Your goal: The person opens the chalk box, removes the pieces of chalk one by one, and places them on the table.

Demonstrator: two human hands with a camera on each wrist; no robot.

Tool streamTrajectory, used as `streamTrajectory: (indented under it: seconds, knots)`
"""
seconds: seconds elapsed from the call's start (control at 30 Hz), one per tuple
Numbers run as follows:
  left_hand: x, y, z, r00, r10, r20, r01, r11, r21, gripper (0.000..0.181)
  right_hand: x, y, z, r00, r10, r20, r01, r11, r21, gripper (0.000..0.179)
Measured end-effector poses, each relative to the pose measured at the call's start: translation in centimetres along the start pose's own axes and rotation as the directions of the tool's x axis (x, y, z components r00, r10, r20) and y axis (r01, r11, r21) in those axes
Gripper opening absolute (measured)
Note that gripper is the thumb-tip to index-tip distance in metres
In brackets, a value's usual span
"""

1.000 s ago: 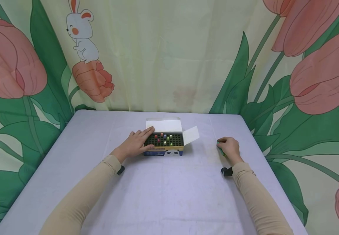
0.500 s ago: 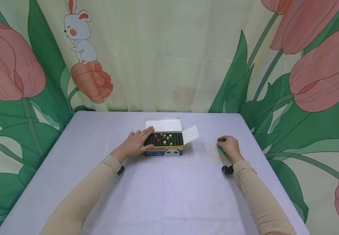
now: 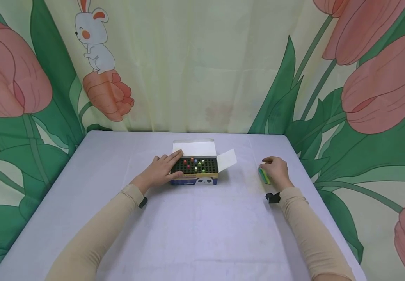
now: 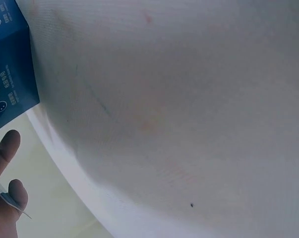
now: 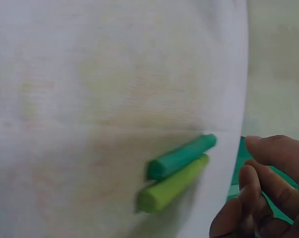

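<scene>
My left hand (image 3: 158, 171) rests on the left end of an open cardboard box (image 3: 188, 182), fingers stretched along it and thumb at the front edge. The box is blue and yellow with a panda on its front. Inside sits a dark holder (image 3: 210, 165) full of round holes, several of them filled with coloured stick ends. To the right, a teal crayon (image 5: 181, 157) and a lime-green crayon (image 5: 174, 184) lie side by side on the cloth. My right hand (image 3: 274, 170) is just above and beside them, with a gap between thumb and fingers and nothing held.
A white cloth (image 3: 202, 234) with faint coloured smudges covers the table. The box's white lid (image 3: 199, 148) stands raised at the back, and a white side flap (image 3: 226, 160) sticks out to the right. Behind the table hangs a curtain (image 3: 188, 70) printed with tulips and a rabbit.
My right hand has let go of the two crayons and lifted slightly up and away, leaving them lying on the cloth. The left hand stays at the box.
</scene>
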State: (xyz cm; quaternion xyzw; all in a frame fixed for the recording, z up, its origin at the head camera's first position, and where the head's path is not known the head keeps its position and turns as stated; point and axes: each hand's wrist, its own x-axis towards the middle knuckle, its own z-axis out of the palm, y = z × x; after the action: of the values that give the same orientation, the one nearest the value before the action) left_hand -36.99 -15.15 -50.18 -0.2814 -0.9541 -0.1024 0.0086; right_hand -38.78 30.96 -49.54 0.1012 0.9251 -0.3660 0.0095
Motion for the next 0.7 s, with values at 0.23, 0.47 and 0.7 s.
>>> streamTrajectory:
  seconds: [0.23, 0.47, 0.7]
  knots:
    - [-0.1, -0.1, -0.2, 1.0, 0.0, 0.004, 0.0, 1.0, -0.008, 0.086, 0.2, -2.5, -1.5, 0.994, -0.068, -0.088, 0.069, 0.998, 0.008, 0.04]
    - [-0.3, -0.2, -0.1, 1.0, 0.004, 0.002, -0.004, 1.0, -0.019, 0.086, 0.6, -5.7, -1.7, 0.983, -0.134, -0.129, 0.137, 0.991, 0.01, 0.038]
    - [-0.2, 0.0, -0.1, 1.0, 0.007, -0.006, -0.008, 1.0, -0.019, 0.086, -0.4, -9.7, -1.2, 0.954, -0.248, -0.168, 0.255, 0.967, 0.019, 0.034]
